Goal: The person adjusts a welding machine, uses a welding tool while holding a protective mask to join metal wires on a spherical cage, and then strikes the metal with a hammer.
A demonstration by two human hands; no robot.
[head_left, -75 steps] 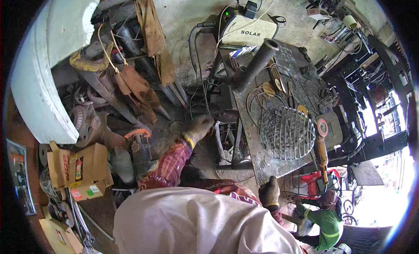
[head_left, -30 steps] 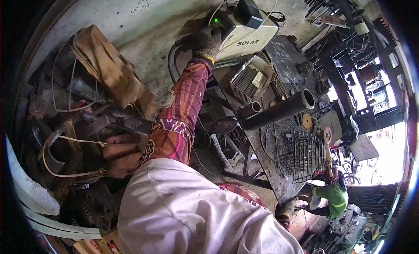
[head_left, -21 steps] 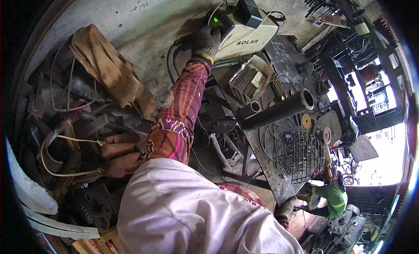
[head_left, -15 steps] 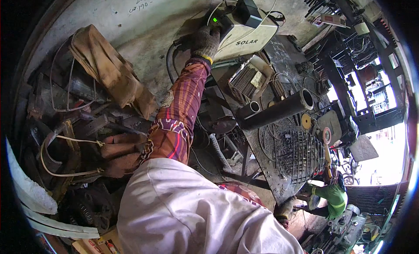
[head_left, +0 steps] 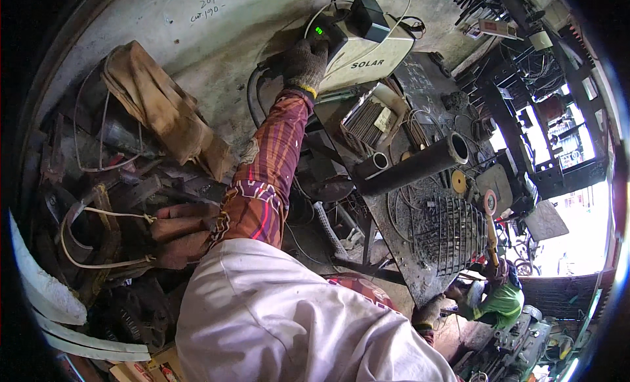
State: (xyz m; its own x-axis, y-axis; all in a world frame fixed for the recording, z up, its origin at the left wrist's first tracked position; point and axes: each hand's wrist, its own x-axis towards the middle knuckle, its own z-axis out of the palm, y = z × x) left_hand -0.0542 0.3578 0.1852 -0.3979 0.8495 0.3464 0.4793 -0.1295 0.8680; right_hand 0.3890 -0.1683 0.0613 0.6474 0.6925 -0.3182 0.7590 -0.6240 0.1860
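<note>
My left hand point(head_left: 306, 63), in a grey knit glove with a yellow cuff, reaches to the front panel of a beige welding machine point(head_left: 367, 57). Its fingers are bent against the panel under a lit green display point(head_left: 319, 30); what they pinch is hidden behind the glove. A thick black cable point(head_left: 253, 96) runs down beside the wrist. At the near corner of the metal workbench point(head_left: 426, 287) is my gloved right hand point(head_left: 428, 312), small in view, its fingers too unclear to read.
On the bench are a box of welding rods point(head_left: 365, 123), a dark pipe point(head_left: 420, 164), a short pipe piece point(head_left: 373, 164) and a metal grid point(head_left: 453, 234). A brown leather piece point(head_left: 154, 93) lies over scrap at left. A person in green point(head_left: 502, 304) crouches beyond the bench corner.
The view has shifted slightly. My left hand stays at the machine's panel. The person in green has leaned lower and closer to the bench corner.
</note>
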